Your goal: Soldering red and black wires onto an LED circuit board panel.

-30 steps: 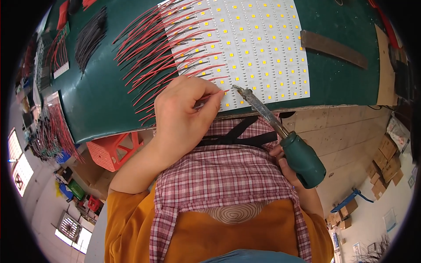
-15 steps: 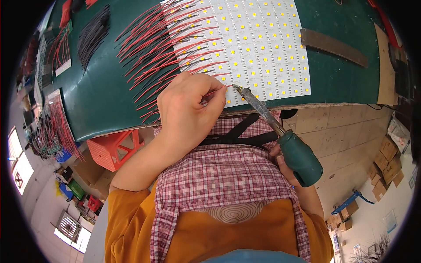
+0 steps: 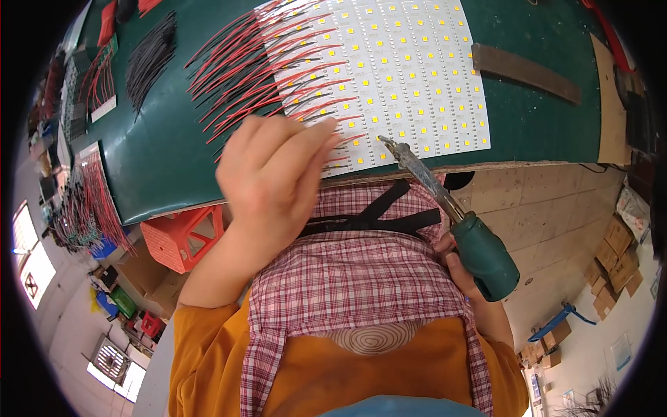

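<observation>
My left hand, slightly blurred, hovers over the near left edge of a white LED board. Its fingers look loosely apart, and no wire shows between them. Rows of red and black wires stick out leftward from the board, partly hidden behind this hand. My right hand grips a soldering iron by its green handle, which covers most of the fingers. The iron's tip points up and left, over the board's near edge, just right of the end of a red wire.
A bundle of black wires lies on the green tabletop. Wired boards sit at its left edge. A brown flat bar rests right of the LED board. Below the table stands a red stool.
My left hand has let go of the red wire and moved left, its fingers loosening. The soldering iron has shifted slightly right and toward me, its tip now apart from the wire end.
</observation>
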A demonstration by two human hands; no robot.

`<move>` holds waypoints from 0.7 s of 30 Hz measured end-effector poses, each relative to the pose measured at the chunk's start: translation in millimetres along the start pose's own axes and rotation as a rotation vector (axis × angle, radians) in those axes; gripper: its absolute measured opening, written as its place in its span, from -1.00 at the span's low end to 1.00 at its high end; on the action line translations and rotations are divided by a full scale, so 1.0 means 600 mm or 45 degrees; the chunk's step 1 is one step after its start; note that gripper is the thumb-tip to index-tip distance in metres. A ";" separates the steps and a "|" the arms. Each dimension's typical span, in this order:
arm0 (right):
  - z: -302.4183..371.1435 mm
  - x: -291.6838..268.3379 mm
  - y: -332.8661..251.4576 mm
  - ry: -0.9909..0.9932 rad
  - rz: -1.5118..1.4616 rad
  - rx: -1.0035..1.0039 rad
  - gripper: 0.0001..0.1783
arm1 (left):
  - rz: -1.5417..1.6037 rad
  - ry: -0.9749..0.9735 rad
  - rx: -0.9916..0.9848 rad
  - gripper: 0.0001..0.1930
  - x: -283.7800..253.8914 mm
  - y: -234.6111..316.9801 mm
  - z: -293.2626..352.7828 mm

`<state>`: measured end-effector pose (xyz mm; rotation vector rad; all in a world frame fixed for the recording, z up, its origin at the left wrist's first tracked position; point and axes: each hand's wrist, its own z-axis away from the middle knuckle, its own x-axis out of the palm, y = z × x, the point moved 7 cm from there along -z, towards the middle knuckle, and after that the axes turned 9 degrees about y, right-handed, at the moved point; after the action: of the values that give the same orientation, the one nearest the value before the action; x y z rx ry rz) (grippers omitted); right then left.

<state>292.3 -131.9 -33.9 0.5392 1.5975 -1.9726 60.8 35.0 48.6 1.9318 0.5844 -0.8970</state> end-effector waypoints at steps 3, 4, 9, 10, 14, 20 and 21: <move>-0.008 -0.011 -0.012 0.089 -0.212 -0.026 -0.71 | 0.016 -0.067 0.062 -0.77 0.004 0.022 0.007; -0.009 -0.010 -0.018 0.085 -0.217 -0.033 -0.71 | 0.115 -0.145 0.075 -0.73 0.014 0.033 0.010; -0.011 0.002 -0.003 -0.032 -0.144 0.071 -0.76 | 0.144 -0.139 0.000 -0.82 0.048 0.011 0.018; -0.008 -0.001 0.003 -0.033 -0.144 0.075 -0.76 | 0.136 -0.125 -0.021 -0.84 0.050 0.009 0.015; 0.007 0.015 0.011 -0.233 -0.079 0.046 -0.75 | 0.111 -0.158 -0.118 -0.87 0.054 0.006 0.014; 0.007 0.009 0.006 -0.157 -0.136 0.000 -0.77 | 0.081 -0.210 -0.159 -0.89 0.055 0.008 0.014; 0.009 0.010 0.015 -0.135 -0.227 0.097 -0.76 | 0.082 -0.210 -0.160 -0.89 0.055 0.009 0.013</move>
<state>293.3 -139.6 -43.0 0.3240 1.5563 -2.1615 82.6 26.9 23.1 1.7359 0.4675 -0.9456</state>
